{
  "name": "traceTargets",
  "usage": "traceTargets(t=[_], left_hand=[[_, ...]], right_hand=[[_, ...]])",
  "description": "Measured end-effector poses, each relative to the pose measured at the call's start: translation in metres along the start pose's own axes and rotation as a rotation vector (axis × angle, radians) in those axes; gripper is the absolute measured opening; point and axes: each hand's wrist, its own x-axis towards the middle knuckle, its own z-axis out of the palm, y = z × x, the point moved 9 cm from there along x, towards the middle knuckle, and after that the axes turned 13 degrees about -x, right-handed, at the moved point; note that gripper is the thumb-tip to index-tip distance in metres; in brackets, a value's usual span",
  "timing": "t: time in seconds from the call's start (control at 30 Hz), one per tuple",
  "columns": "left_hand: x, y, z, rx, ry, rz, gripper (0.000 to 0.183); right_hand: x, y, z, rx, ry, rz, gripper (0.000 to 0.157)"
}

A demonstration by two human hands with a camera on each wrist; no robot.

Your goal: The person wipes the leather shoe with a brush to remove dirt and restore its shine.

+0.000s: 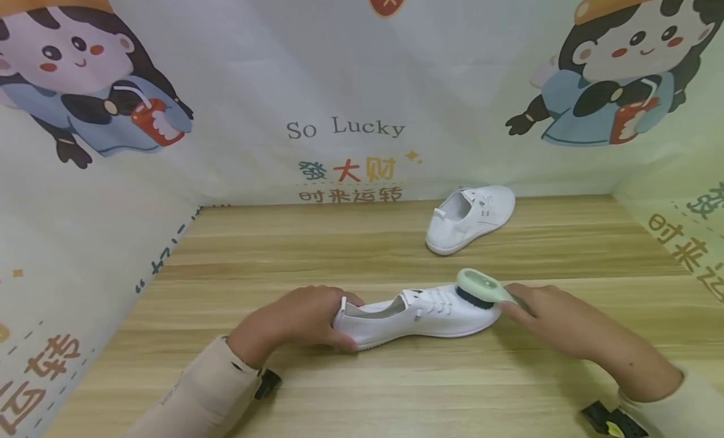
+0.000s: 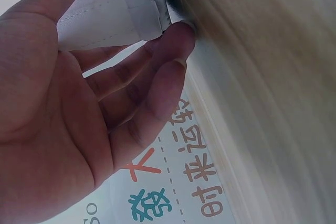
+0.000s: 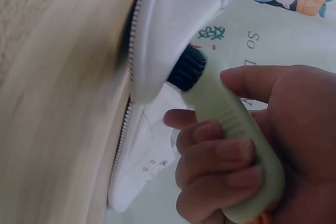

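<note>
A white lace-up shoe (image 1: 390,325) lies sole down on the wooden table, its toe pointing right in the head view. My left hand (image 1: 311,315) grips its heel, thumb on the near side and fingers round the back; the left wrist view shows the heel (image 2: 105,14) between thumb and fingers. In my right hand (image 1: 543,312) is a pale green shoe brush (image 1: 477,284), its handle wrapped by curled fingers (image 3: 220,182). The brush's dark bristles (image 3: 188,69) touch the upper near the toe.
Behind, close to the back wall, a second white shoe (image 1: 475,218) stands on the wood-grain table (image 1: 283,249). Printed sheets with cartoon figures and lettering form the back wall (image 1: 339,67) and both sides. Black straps sit at both wrists.
</note>
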Motion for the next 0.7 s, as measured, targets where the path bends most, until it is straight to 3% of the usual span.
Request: traceTargets(t=[0.2,0.5,0.7], left_hand=[[0.002,0.001,0.007,-0.008,-0.006,0.013,0.064],[-0.001,-0.002,0.000,0.002,0.003,-0.005,0.060],[0.000,0.000,0.000,-0.003,-0.002,-0.004,0.062]], right_hand=[[-0.006,0.012,-0.001,-0.041,-0.034,0.025,0.045],[0.000,-0.002,-0.002,0.084,-0.034,0.002,0.045],[0.002,-0.004,0.001,0.061,-0.025,0.017,0.050]])
